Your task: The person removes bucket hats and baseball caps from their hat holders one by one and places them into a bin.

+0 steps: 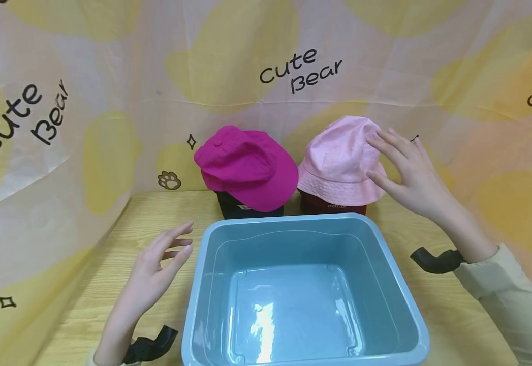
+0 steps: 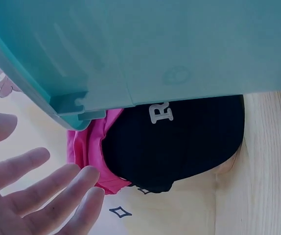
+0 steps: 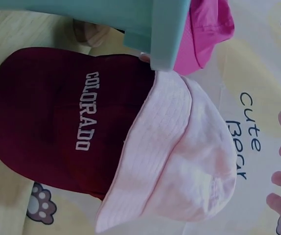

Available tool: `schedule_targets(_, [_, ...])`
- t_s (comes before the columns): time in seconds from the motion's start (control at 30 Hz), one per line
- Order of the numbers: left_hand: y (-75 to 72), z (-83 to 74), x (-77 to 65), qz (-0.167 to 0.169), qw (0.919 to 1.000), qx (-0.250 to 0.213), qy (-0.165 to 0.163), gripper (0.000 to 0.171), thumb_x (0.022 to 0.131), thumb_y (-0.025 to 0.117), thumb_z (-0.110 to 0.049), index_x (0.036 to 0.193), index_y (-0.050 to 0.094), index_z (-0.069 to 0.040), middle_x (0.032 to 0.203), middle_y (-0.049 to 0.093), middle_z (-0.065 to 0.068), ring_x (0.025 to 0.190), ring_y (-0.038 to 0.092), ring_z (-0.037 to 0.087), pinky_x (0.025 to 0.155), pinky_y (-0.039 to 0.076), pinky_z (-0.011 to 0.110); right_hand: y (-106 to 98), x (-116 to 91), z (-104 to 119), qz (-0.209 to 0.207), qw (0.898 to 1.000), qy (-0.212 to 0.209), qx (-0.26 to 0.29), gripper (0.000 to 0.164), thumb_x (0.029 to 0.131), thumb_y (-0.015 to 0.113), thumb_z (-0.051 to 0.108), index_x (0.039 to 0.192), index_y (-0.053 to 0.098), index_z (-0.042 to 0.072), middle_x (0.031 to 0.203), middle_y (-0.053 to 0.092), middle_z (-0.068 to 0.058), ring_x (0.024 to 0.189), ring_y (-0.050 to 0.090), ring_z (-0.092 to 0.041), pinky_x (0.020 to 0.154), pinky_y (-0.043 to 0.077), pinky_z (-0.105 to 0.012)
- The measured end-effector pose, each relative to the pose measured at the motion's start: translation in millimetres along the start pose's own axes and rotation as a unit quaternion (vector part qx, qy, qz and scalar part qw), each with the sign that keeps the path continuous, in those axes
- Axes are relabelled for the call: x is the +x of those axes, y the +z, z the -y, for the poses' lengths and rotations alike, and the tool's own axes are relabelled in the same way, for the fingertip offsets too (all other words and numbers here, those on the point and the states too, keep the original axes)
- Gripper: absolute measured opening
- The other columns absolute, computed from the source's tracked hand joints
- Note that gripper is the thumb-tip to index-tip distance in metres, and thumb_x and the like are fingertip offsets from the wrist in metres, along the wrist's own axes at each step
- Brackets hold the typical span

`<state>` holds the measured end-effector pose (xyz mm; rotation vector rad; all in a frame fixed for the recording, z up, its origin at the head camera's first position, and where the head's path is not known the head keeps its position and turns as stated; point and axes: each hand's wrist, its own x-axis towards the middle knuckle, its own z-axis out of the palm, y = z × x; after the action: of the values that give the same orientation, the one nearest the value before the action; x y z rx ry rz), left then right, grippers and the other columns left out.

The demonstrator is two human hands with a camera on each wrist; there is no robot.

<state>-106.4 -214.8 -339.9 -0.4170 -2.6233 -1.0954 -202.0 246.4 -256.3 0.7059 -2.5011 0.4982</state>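
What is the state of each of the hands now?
Left hand: open, holding nothing, beside the blue tub.
Right hand: open, holding nothing, near the light pink hat.

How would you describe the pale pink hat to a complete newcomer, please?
Find the big blue basin. Beyond its right half, the pale pink hat sits over a maroon cap. Its bucket shape sets it apart from the peaked magenta cap beside it.

Light wood-grain tabletop [image 1: 110, 264]. On it: blue basin [image 1: 302, 310] between left hand [image 1: 151, 272] and right hand [image 1: 412, 178]; beyond, black cap [image 1: 231, 207] nearer left, maroon cap [image 1: 310, 202] nearer right.
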Motion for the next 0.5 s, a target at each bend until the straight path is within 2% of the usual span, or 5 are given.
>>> schedule_targets(0.17, [0.1, -0.3, -0.7, 0.011, 0.9998, 0.008, -0.011, 0.044, 0.099, 0.054, -0.022, 0.142, 0.047, -0.023, 0.132, 0.058, 0.003, 0.110, 0.062, 0.020, 0.087, 0.050, 0.025, 1, 4, -1, 0.002, 1.000, 0.002, 0.002, 0.060, 0.091, 0.063, 0.021, 0.146, 0.041, 0.015, 0.154, 0.035, -0.013, 0.146, 0.023, -0.036, 0.115, 0.005, -0.065])
schedule_targets(0.27, [-0.4, -0.3, -1.0, 0.012, 0.9998, 0.007, -0.015, 0.044, 0.099, 0.054, -0.023, 0.142, 0.047, -0.024, 0.132, 0.059, 0.003, 0.108, 0.063, 0.017, 0.086, 0.052, 0.026, 2, 7, -3, 0.001, 1.000, -0.002, 0.005, 0.060, 0.089, 0.065, 0.019, 0.145, 0.043, 0.014, 0.153, 0.036, -0.014, 0.146, 0.025, -0.036, 0.114, 0.007, -0.067])
schedule_targets(0.5, [-2.8, 1.1, -1.3, 0.019, 0.9989, -0.039, -0.016, 0.043, 0.097, 0.058, -0.021, 0.139, 0.050, -0.027, 0.132, 0.059, 0.003, 0.102, 0.057, -0.007, 0.080, 0.054, 0.020, 0, 16, -8, -0.011, 0.999, 0.011, 0.029, 0.058, 0.089, 0.065, 0.016, 0.144, 0.044, 0.014, 0.152, 0.037, -0.018, 0.143, 0.028, -0.038, 0.115, 0.005, -0.065])
